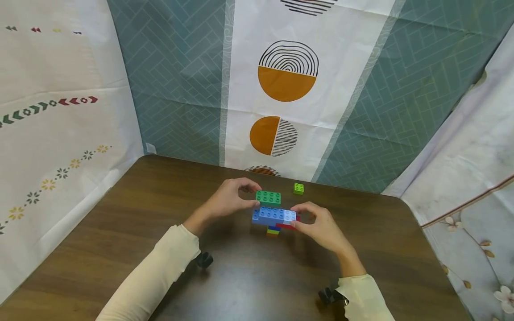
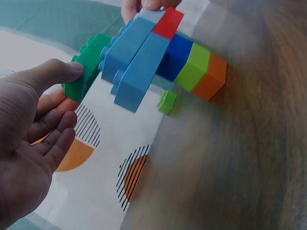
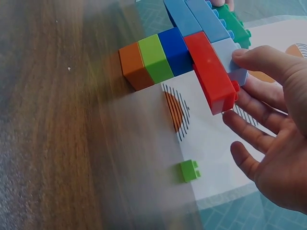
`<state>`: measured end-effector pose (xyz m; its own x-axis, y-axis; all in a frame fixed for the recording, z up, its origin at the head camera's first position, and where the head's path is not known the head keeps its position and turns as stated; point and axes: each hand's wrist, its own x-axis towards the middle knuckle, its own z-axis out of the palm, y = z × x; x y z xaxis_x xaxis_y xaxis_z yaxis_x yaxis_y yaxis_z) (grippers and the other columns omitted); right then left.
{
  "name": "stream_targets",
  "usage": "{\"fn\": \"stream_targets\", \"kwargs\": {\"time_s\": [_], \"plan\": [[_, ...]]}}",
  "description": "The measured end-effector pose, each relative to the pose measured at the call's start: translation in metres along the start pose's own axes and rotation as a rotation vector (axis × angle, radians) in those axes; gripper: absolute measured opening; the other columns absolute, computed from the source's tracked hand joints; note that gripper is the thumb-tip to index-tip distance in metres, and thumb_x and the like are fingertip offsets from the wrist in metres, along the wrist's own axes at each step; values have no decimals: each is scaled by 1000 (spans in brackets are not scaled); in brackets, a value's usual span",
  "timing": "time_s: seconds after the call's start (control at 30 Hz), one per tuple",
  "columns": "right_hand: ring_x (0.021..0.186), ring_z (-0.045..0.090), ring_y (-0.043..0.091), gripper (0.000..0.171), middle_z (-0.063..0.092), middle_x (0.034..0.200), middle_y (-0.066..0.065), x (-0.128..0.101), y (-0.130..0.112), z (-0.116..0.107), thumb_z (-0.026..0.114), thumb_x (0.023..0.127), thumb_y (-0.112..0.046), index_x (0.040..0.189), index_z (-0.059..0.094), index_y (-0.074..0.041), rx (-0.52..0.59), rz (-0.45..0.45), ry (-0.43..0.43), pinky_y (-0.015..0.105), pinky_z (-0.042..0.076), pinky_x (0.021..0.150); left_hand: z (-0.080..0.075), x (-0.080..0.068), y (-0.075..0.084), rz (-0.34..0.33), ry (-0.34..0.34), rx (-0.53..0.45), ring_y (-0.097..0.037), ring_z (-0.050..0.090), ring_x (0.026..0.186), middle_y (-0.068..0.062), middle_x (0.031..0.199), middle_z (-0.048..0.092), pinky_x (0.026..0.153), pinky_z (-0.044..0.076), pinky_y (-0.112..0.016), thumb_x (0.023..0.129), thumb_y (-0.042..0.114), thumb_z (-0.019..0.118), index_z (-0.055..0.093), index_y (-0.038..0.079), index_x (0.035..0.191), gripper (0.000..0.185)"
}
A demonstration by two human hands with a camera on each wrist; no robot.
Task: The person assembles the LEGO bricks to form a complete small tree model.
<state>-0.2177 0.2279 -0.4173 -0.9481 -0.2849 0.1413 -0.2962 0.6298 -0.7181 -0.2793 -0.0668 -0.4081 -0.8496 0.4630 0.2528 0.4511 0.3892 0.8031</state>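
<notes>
A tower of toy building bricks stands upright on the table. Orange (image 3: 136, 67), lime (image 3: 156, 58) and dark blue bricks (image 3: 175, 51) form its narrow stem. Across its top lie a red brick (image 3: 209, 72) and a blue brick (image 2: 139, 76) side by side, with another blue brick (image 1: 271, 216) and a pale blue brick (image 1: 289, 216) above. My left hand (image 1: 230, 198) pinches a green brick (image 1: 268, 197) between thumb and fingers, close over the upper blue brick. On the right, my other hand (image 1: 323, 225) pinches the pale blue brick, thumb on its near side.
A small lime brick (image 1: 298, 189) lies behind the tower, near the table's back edge. Patterned cloth (image 1: 277, 98) hangs behind the brown wooden table (image 1: 241, 276), with more cloth at both sides.
</notes>
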Motion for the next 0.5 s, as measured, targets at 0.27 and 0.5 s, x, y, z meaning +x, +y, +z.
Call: {"fn": "stream_targets", "kwargs": {"time_s": [0.27, 0.5], "plan": [[104, 55, 19, 32, 65, 109, -9, 4, -2, 3, 75, 81, -40, 111, 65, -31, 17, 6, 2, 37, 45, 89, 7, -3, 5, 34, -18, 8, -24, 61, 103, 7, 106, 68, 94, 52, -45, 79, 29, 80, 68, 20, 108, 32], [106, 55, 25, 33, 65, 110, -7, 7, -4, 8, 75, 82, -39, 112, 65, -29, 61, 14, -2, 44, 46, 90, 10, -8, 10, 28, -41, 16, -19, 60, 100, 9, 105, 67, 93, 53, -40, 78, 30, 80, 69, 21, 108, 33]]}}
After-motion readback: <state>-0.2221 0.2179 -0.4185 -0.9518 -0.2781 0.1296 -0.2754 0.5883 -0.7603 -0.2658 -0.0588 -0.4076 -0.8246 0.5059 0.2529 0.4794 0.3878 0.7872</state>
